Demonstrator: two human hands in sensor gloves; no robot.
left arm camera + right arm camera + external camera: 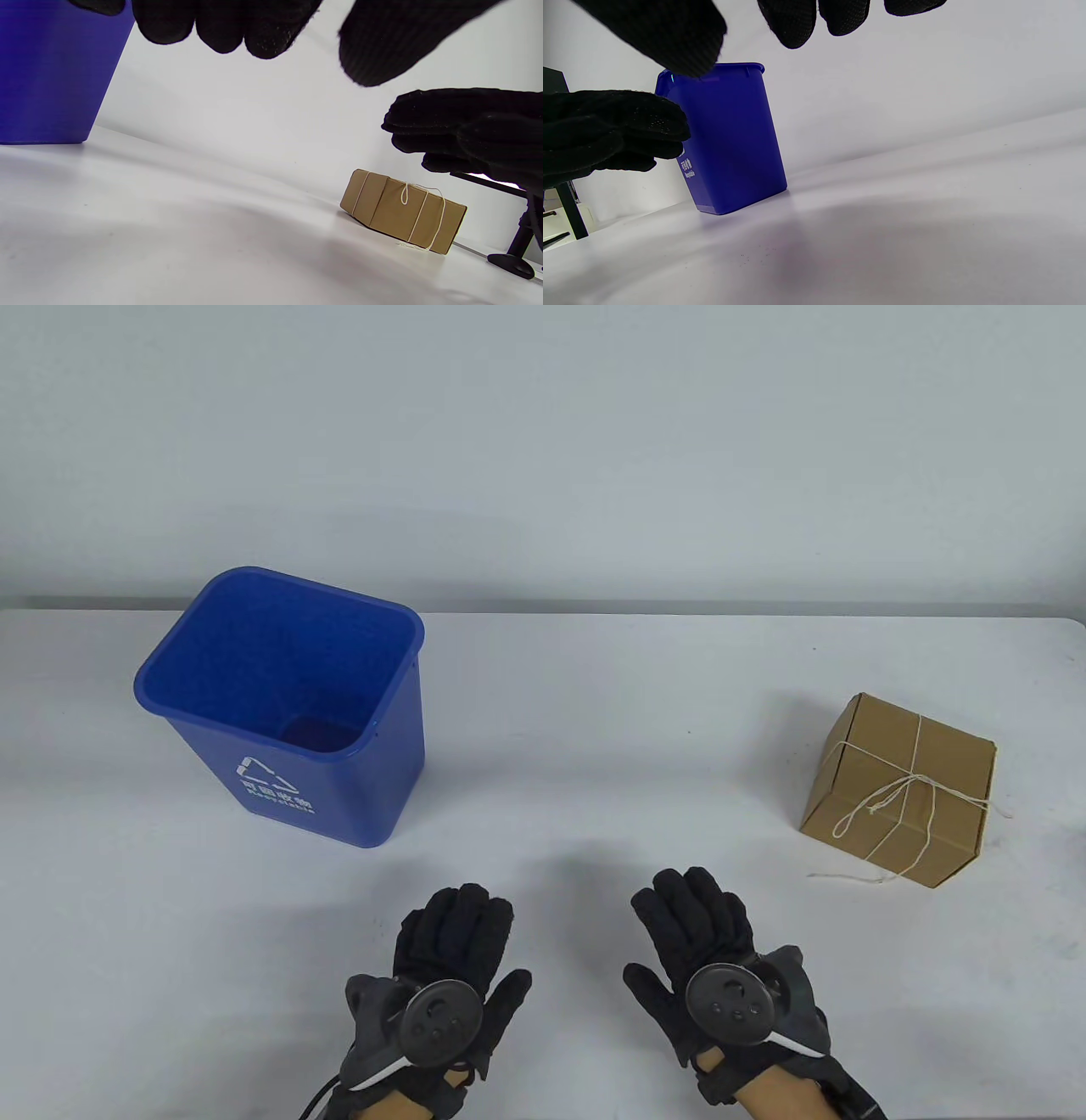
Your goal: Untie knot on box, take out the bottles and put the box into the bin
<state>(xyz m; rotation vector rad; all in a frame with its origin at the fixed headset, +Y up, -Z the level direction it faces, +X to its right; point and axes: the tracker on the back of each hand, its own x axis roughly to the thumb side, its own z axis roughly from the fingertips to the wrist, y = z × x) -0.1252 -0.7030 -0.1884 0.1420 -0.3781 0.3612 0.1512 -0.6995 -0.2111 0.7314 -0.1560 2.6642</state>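
A brown cardboard box [901,789] tied crosswise with pale string [882,806] sits at the table's right; its bow lies on top and one loose end trails on the table. The box [401,209] also shows in the left wrist view. A blue bin [288,704] stands upright on the left, seen too in the right wrist view as the bin [729,140]. My left hand [458,942] and right hand [696,925] hover side by side near the front edge, fingers relaxed, holding nothing. No bottles show; the box is closed.
The white table [594,712] ends at a grey wall behind. A black stand foot [511,262] sits off the right side. The gloved right hand [466,131] shows in the left wrist view, the left hand [606,127] in the right wrist view.
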